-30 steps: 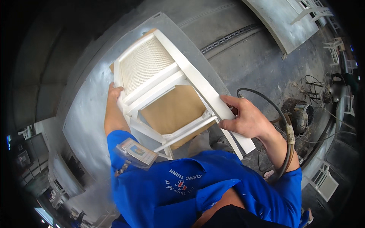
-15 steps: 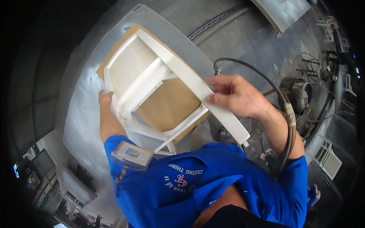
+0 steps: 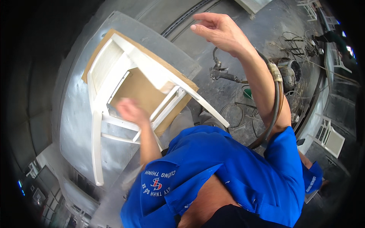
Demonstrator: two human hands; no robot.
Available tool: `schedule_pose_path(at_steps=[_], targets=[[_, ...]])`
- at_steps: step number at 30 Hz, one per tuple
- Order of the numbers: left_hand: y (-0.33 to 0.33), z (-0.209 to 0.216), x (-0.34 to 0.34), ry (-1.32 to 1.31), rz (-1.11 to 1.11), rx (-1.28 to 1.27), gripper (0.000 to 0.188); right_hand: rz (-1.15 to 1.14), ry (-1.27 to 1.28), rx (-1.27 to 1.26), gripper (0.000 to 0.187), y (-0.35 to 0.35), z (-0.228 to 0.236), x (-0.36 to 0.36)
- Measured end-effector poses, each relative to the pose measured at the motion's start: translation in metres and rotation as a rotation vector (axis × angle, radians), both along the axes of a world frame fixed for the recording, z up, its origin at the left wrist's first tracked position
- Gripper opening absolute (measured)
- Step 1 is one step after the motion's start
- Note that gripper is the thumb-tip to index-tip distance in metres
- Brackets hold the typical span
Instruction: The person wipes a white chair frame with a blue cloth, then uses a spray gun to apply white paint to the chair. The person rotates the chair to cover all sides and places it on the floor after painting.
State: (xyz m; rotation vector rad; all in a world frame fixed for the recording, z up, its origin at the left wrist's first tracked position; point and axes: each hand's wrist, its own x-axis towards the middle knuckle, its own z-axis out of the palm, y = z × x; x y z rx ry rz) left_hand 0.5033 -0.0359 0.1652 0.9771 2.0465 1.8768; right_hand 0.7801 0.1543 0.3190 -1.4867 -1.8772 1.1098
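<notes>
A white wooden chair (image 3: 98, 131) lies tipped over on a brown board (image 3: 143, 84), which rests on a grey-coated table (image 3: 74, 110). Over the opening of the chair's frame is my left hand (image 3: 131, 110), smeared by motion; its fingers are too blurred to read. My right hand (image 3: 220, 32) is raised beyond the chair's far right side, thumb and fingers apart with nothing between them. Below that hand a metal spray gun (image 3: 224, 74) hangs beside my forearm. A dark hose (image 3: 276, 102) runs along the same forearm.
Tangled hoses (image 3: 243, 114) lie on the stained floor at the right, near a dirty round metal pot (image 3: 291, 72). More white chairs (image 3: 329, 138) stand farther right. Another person's blue sleeve (image 3: 313, 176) shows at the lower right. A chain track (image 3: 186, 15) crosses the floor behind.
The chair has turned and shifted left on its board. My left hand has left its edge and moved right; my right hand has left the long rail and risen away. The spray gun now shows.
</notes>
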Motion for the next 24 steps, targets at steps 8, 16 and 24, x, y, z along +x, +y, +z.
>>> schedule_pose_path(at_steps=[8,16,24], targets=[[-0.061,0.085,0.301,-0.323,-2.161,0.033,0.043,-0.076,-0.224,0.201,0.063,-0.023,0.026,0.085],[-0.092,0.162,0.375,-0.349,-2.32,-0.053,0.021,0.471,-0.907,-0.034,0.105,-0.071,-0.08,0.202],[-0.118,0.173,0.393,-0.366,-2.43,0.016,0.024,0.352,-1.152,-0.533,0.043,-0.218,-0.283,0.274]])
